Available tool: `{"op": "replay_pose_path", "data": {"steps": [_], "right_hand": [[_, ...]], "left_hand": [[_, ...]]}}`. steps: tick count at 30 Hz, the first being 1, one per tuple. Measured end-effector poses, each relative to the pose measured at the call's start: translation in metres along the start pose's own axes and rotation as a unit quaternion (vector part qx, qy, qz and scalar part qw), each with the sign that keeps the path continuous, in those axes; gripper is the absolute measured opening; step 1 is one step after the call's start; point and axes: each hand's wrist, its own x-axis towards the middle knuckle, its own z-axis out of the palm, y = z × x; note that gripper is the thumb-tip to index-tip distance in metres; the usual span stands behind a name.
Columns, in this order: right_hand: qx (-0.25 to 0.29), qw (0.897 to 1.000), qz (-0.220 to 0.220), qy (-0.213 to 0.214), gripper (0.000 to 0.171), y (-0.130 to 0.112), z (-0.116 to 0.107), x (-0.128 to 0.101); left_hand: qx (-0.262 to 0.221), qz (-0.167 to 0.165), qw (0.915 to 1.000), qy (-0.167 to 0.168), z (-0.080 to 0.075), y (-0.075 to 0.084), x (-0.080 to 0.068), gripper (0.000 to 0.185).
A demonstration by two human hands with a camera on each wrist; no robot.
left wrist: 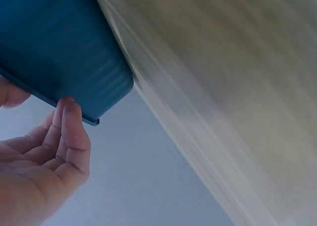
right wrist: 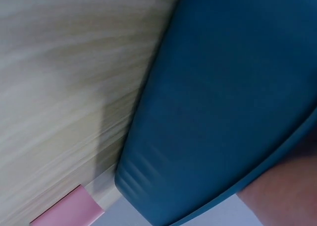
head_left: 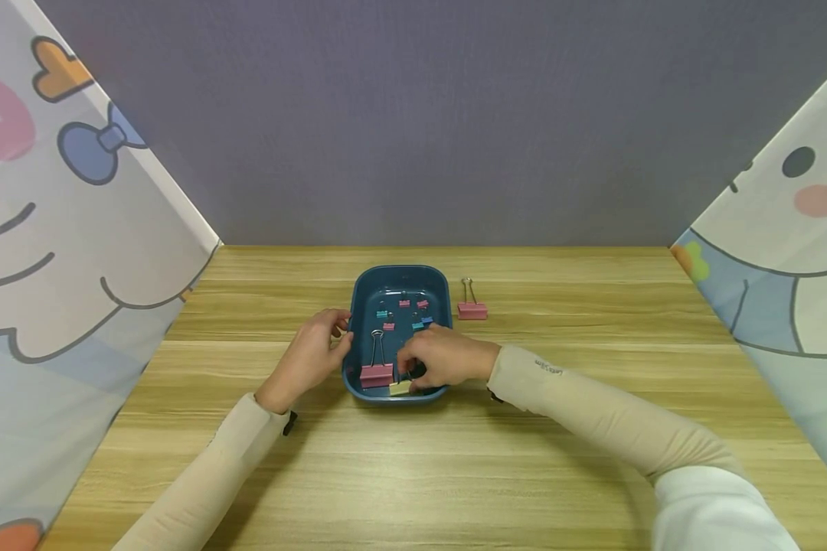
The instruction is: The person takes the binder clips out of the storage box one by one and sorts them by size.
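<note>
At the middle of the wooden table (head_left: 413, 474) sits the blue tray (head_left: 365, 295), and your right hand (head_left: 441, 360) reaches into its near end, fingers curled around a small yellow binder clip (head_left: 400, 388) beside a large pink binder clip (head_left: 376, 373). Your left hand (head_left: 312, 356) rests loosely against the tray's left rim, fingers relaxed, holding nothing. Another pink binder clip (head_left: 472, 309) lies just right of the tray.
</note>
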Motion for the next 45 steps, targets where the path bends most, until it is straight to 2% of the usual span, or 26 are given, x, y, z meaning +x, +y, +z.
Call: {"op": "replay_pose_path", "data": {"steps": [8,16,23,34,45], "right_hand": [[0.007,1.0,0.0,-0.004,0.015,-0.001,0.0,0.0],[0.009,0.999,0.013,-0.032,0.011,-0.004,0.0,0.003],[0.019,0.999,0.016,-0.037,0.01,-0.005,-0.001,0.004],[0.005,1.0,0.025,0.011,0.011,-0.003,-0.001,0.002],[0.019,0.998,0.011,0.058,0.013,0.0,-0.015,-0.009]], "left_hand": [[0.002,0.0,1.0,0.003,0.0,0.0,0.0,0.032],[0.004,-0.004,1.0,0.002,0.001,-0.001,-0.001,0.032],[0.001,-0.007,1.0,-0.001,0.001,0.0,-0.001,0.033],[0.006,-0.007,0.9999,-0.007,-0.001,0.002,0.0,0.032],[0.007,-0.011,0.9999,-0.009,-0.001,0.001,0.0,0.032]]}}
